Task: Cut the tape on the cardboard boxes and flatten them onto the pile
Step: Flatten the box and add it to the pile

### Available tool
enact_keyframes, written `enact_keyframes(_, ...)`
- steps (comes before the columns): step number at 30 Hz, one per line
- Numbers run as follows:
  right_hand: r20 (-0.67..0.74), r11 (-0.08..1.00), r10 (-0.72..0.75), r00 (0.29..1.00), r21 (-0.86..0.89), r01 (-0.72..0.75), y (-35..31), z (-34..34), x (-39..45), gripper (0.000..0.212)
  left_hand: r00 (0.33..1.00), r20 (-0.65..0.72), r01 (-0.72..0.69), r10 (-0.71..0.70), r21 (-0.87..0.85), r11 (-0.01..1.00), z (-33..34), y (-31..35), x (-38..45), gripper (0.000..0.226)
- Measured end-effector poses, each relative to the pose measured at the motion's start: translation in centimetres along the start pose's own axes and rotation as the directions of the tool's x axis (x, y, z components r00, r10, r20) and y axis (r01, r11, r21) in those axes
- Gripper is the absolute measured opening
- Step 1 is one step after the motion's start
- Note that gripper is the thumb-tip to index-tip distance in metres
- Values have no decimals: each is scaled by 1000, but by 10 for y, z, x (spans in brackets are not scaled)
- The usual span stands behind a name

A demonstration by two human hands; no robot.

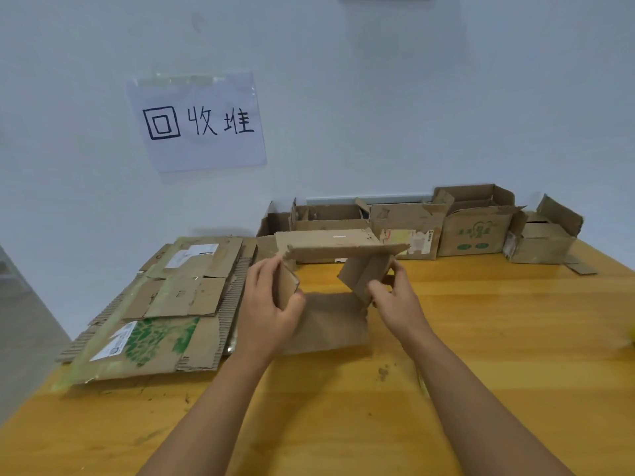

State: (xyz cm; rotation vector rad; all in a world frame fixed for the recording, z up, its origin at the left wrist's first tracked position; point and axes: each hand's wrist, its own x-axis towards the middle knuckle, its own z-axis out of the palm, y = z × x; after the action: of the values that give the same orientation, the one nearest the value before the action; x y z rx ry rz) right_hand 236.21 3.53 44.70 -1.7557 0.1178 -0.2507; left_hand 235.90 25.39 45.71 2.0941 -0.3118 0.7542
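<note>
Above the yellow wooden table [481, 338], in the head view, a small opened cardboard box [330, 286] is held up between both hands, its top panel lying nearly level and its lower panel hanging toward the tabletop. On one side the left hand [271, 304] has its fingers and thumb curled round an end flap, pinching it; on the other the right hand [395, 297] grips the slanting flap with fingers wrapped behind it and thumb in front. Holding it by opposite ends like this would let the person, as I judge it, fold the walls inward and press the box flat, so the tape here seems already dealt with. Just to the left lies the pile [165, 304] of flattened cardboard, close enough that the collapsed box can be slid or laid straight on top. A paper sign [199, 121] taped to the wall above it seems to mark that spot. Along the wall at the back stands a row of boxes [446, 228], flaps up, apparently waiting their turn. No cutting tool is visible.
</note>
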Motion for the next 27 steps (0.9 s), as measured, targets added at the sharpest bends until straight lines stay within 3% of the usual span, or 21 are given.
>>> enact_keyframes(3,8,917,124,992,380,-118,0,-6,2,22,992,126,-23,16,58,998,0,-16,-11,65)
enact_keyframes(5,22,741,215,976,647,-177,-1,-9,2,20,970,243,-17,-3,80,997,3,-24,-23,59)
enact_keyframes(8,54,580,230,972,794,-181,-3,-9,2,27,898,433,31,-82,123,992,14,-28,-41,53)
enact_keyframes(10,42,591,228,973,788,-173,-5,-6,0,29,862,496,42,-106,138,989,20,-29,-49,57)
enact_keyframes(14,40,770,168,985,619,-157,-4,-12,-3,43,797,577,-10,-179,309,951,25,-31,-57,71)
enact_keyframes(18,80,876,272,959,391,-282,-4,-14,2,56,757,620,-92,-207,414,906,27,-25,-63,76)
enact_keyframes(20,1,891,321,947,340,-302,-1,-10,10,47,779,604,-106,-168,391,914,23,-23,-61,75)
enact_keyframes(23,-111,900,359,927,304,-312,2,-8,26,30,870,487,-121,-79,366,923,16,-26,-51,60)
enact_keyframes(25,-48,899,366,929,276,-340,7,-5,33,31,893,448,-136,-41,356,925,13,-32,-45,48)
enact_keyframes(27,87,900,375,923,204,-385,12,3,36,34,868,497,-208,9,347,915,12,-38,-43,49)
